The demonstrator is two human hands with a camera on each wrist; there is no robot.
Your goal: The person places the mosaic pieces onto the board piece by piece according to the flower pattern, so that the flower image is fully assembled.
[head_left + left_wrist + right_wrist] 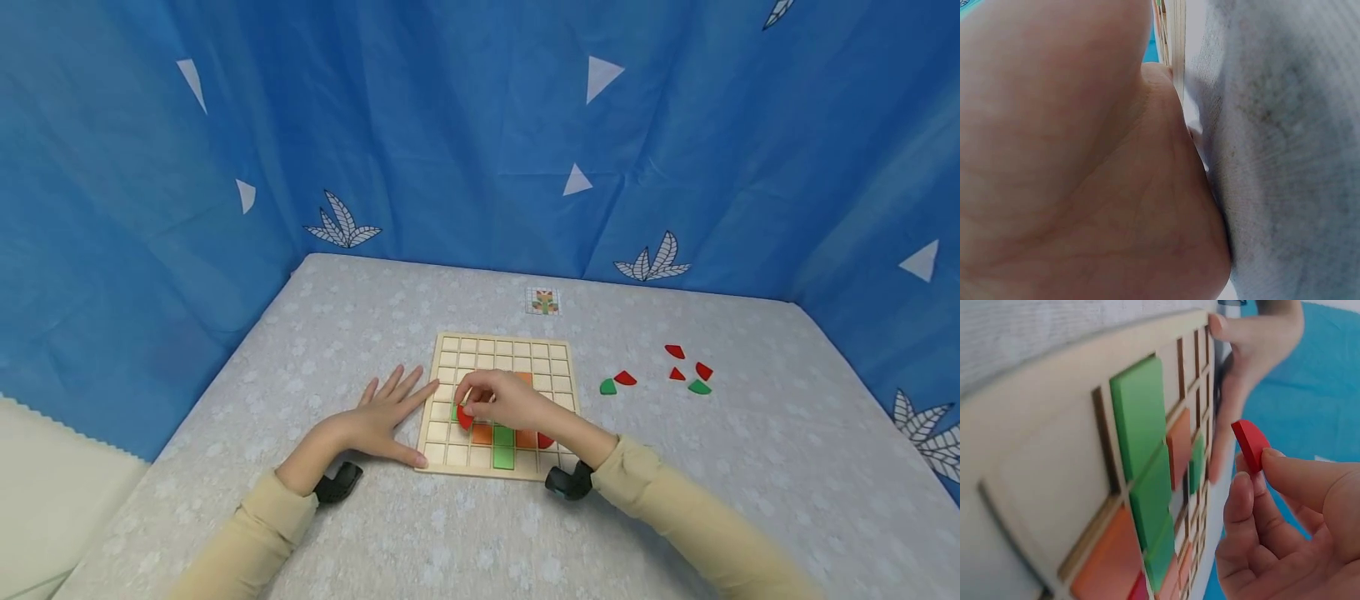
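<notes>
A square wooden grid board lies on the table, its cells partly filled with green tiles, orange tiles and a red piece. Between thumb and fingers, my right hand pinches a red curved-edged tile over the board's left middle part. A green tile sits in a cell near it. Spread-fingered, my left hand rests on the table with thumb and a fingertip at the board's left edge. The right hand hides some cells in the head view.
Right of the board lie loose pieces: a green one beside a red one, and farther right several more, among them a small red triangle. A pattern card lies behind the board. Blue curtain surrounds the table's back and sides.
</notes>
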